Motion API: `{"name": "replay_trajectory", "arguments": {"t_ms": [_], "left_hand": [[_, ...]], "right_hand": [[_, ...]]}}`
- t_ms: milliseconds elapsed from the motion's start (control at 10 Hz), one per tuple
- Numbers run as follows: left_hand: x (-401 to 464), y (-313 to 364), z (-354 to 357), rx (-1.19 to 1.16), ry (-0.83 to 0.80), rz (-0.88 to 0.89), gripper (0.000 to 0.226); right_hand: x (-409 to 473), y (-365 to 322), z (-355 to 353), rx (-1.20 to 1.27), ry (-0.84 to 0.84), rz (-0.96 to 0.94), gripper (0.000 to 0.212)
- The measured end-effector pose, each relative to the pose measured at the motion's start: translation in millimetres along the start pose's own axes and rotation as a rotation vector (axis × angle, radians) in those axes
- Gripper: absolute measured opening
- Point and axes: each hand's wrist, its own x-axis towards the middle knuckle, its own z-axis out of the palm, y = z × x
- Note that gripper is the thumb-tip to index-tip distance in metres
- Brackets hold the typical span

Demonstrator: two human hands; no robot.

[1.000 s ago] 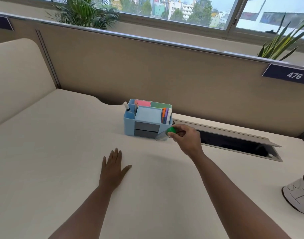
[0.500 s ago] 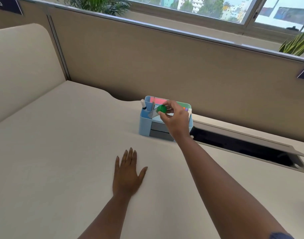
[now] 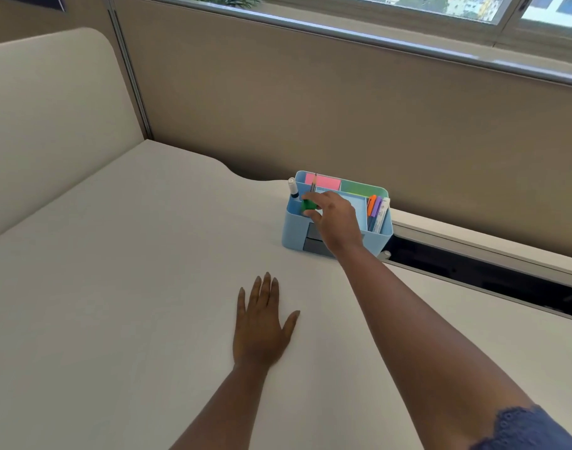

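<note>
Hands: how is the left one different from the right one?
The left hand lies flat on the desk with straight fingers; the right hand is lifted over the blue organizer with curled fingers. The left hand holds nothing; the right hand pinches a small green object. The left hand is close to the person; the right hand reaches farther out. Both are bare.

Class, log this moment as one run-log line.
right hand: pinches green-capped item at left end of blue organiser | left hand: flat on desk | item: not yet released
</note>
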Motion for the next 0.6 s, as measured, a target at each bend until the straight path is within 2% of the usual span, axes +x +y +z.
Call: {"name": "replay_trajectory", "arguments": {"t_ms": [200, 600], "left_hand": [[1.3, -0.8, 0.1, 0.006, -0.02, -0.008, 0.072], [-0.1, -1.3, -0.5, 0.006, -0.009, -0.021, 0.071]], "right_hand": [[4.1, 0.5, 5.8, -0.065, -0.056, -0.015, 0.032], [5.6, 4.0, 4.2, 0.025, -0.095, 0.052, 0.032]]}}
